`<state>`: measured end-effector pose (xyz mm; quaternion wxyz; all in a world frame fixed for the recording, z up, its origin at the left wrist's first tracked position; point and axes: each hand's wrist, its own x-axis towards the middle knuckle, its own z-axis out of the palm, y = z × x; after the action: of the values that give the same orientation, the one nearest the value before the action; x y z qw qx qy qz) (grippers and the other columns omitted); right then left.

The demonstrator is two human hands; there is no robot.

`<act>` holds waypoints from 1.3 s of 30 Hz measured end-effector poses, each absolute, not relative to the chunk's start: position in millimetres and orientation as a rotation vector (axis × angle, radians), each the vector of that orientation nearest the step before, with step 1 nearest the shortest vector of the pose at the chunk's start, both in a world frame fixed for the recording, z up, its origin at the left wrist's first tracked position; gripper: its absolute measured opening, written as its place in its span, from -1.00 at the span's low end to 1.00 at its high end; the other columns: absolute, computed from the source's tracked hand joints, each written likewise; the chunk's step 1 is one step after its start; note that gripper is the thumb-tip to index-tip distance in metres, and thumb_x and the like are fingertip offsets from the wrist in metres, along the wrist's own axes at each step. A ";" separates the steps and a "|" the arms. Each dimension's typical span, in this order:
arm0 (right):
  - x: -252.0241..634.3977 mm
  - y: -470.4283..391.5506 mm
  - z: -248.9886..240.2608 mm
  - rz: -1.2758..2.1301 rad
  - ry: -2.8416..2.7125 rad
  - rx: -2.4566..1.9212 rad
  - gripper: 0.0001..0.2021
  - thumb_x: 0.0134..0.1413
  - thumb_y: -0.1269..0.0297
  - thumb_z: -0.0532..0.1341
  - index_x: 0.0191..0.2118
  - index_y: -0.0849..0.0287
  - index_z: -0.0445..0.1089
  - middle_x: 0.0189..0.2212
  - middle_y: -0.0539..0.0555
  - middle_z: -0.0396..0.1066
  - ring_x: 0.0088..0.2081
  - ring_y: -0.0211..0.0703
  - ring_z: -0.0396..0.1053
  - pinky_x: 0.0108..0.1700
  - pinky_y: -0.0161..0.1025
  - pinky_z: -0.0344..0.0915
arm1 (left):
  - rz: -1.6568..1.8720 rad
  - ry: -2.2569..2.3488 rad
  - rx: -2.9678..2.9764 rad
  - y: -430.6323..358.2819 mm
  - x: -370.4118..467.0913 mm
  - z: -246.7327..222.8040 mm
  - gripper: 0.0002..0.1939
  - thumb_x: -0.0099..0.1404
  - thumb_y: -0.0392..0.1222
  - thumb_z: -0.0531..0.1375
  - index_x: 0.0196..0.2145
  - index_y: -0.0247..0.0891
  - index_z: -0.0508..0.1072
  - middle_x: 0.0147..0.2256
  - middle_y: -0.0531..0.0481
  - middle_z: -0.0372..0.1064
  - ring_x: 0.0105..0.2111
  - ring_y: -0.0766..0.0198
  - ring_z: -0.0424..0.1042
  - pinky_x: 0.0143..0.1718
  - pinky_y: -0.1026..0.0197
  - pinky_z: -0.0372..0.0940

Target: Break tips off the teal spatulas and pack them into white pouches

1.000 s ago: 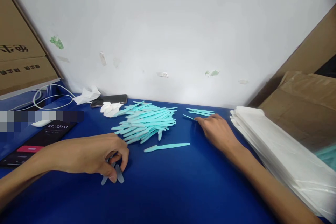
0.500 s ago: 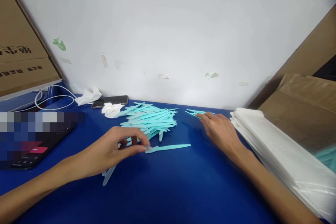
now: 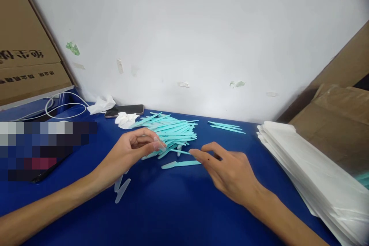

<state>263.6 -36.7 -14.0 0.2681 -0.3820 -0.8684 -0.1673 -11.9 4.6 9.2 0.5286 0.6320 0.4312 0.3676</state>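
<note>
My left hand is closed in a pinch on a small clear blade cap, in front of a heap of turquoise eyebrow razors. My right hand is closed, its fingertips at the end of a thin turquoise eyebrow razor that points left toward the heap. Just below lies another razor, flat on the blue table, its right end partly behind my right fingers. Clear caps lie under my left wrist. Several razors lie side by side at the back right.
Crumpled tissues and a phone lie by the wall. A stack of white plastic bags runs along the right, beside a cardboard box. At left are a white cable, a blurred dark object and another carton.
My left hand has lifted off the razor on the table and moved up to the heap. My right hand has come back from the razors at the back right toward the middle.
</note>
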 end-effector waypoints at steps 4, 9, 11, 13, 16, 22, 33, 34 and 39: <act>260.1 -39.3 -13.2 -0.447 -2.356 -0.929 -0.53 0.17 0.65 0.08 0.12 0.09 0.36 -0.18 0.06 0.46 -0.45 -0.32 0.37 -0.48 -0.33 0.20 | 0.868 1.012 1.393 2.6 -12.2 6.9 -0.79 0.27 -0.01 0.31 -0.31 -0.19 0.46 -0.29 0.02 0.54 -0.28 0.30 0.39 -0.33 0.31 0.21; 256.6 -40.2 -13.2 -0.447 -2.351 -0.881 -0.50 0.14 0.70 0.05 0.11 0.13 0.38 -0.19 0.09 0.46 -0.35 -0.27 0.41 -0.40 -0.32 0.26 | 0.804 0.992 1.316 -0.5 -9.8 7.5 -0.78 0.27 -0.01 0.31 -0.30 -0.19 0.44 -0.24 -0.03 0.54 -0.21 0.25 0.38 -0.28 0.26 0.21; 255.9 -40.0 -14.1 -0.473 -2.330 -0.876 -0.51 0.15 0.70 0.06 0.11 0.14 0.39 -0.21 0.09 0.46 -0.34 -0.26 0.40 -0.41 -0.32 0.25 | 0.771 0.997 1.280 -1.2 -9.0 8.6 -0.77 0.25 -0.01 0.32 -0.31 -0.19 0.43 -0.23 -0.04 0.53 -0.16 0.21 0.39 -0.23 0.23 0.24; 256.2 -39.1 -15.7 -0.504 -2.299 -0.879 -0.54 0.18 0.68 0.08 0.11 0.13 0.40 -0.21 0.09 0.45 -0.34 -0.27 0.39 -0.41 -0.32 0.25 | 0.754 1.003 1.255 -1.6 -8.8 9.3 -0.75 0.23 0.00 0.34 -0.32 -0.19 0.43 -0.26 -0.04 0.51 -0.14 0.17 0.41 -0.20 0.20 0.26; 257.8 -37.5 -18.3 -0.534 -2.259 -0.900 -0.53 0.21 0.65 0.10 0.15 0.10 0.38 -0.20 0.08 0.44 -0.32 -0.26 0.39 -0.39 -0.31 0.27 | 0.721 1.028 1.298 -2.1 -8.6 9.6 -0.74 0.22 0.04 0.33 -0.33 -0.19 0.46 -0.32 -0.02 0.48 -0.29 0.23 0.38 -0.27 0.22 0.26; 255.4 -40.9 -20.2 -0.461 -2.276 -0.860 -0.54 0.22 0.65 0.08 0.13 0.11 0.38 -0.23 0.08 0.45 -0.34 -0.27 0.37 -0.43 -0.34 0.23 | 0.603 1.086 1.480 -9.4 -1.6 11.8 -0.70 0.17 0.07 0.35 -0.38 -0.23 0.54 -0.53 0.07 0.33 -0.53 0.38 0.18 -0.59 0.36 0.00; 278.2 -22.0 -10.8 -0.477 -2.219 -0.971 -0.76 0.32 0.42 0.14 0.01 0.08 0.45 -0.29 0.05 0.51 -0.35 -0.24 0.41 -0.39 -0.30 0.30 | 0.681 1.136 1.995 -10.0 -5.8 10.7 -0.69 0.34 0.08 0.15 -0.35 -0.21 0.49 -0.51 0.08 0.33 -0.57 0.38 0.18 -0.57 0.32 0.09; 286.9 -17.9 -9.6 -0.442 -2.199 -1.034 -0.78 0.33 0.38 0.14 -0.01 0.10 0.46 -0.28 0.06 0.52 -0.31 -0.21 0.43 -0.34 -0.28 0.33 | 0.646 1.135 2.086 -6.0 -11.7 12.9 -0.66 0.35 0.05 0.14 -0.44 -0.23 0.46 -0.58 0.10 0.25 -0.60 0.38 0.14 -0.58 0.32 0.06; 324.5 1.2 -9.9 -0.264 -2.347 -1.271 -0.76 0.37 0.27 0.08 -0.11 0.08 0.51 -0.20 0.06 0.54 -0.16 -0.09 0.47 -0.13 -0.13 0.39 | 0.100 1.163 2.359 15.5 -48.8 36.3 -0.66 0.31 0.02 0.20 -0.55 -0.20 0.45 -0.61 0.08 0.26 -0.61 0.36 0.16 -0.59 0.30 0.03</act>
<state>324.5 1.2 -9.9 0.2277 -0.4613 -0.8521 -0.0959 -48.8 15.5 36.3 0.2518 0.8674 0.4277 0.0369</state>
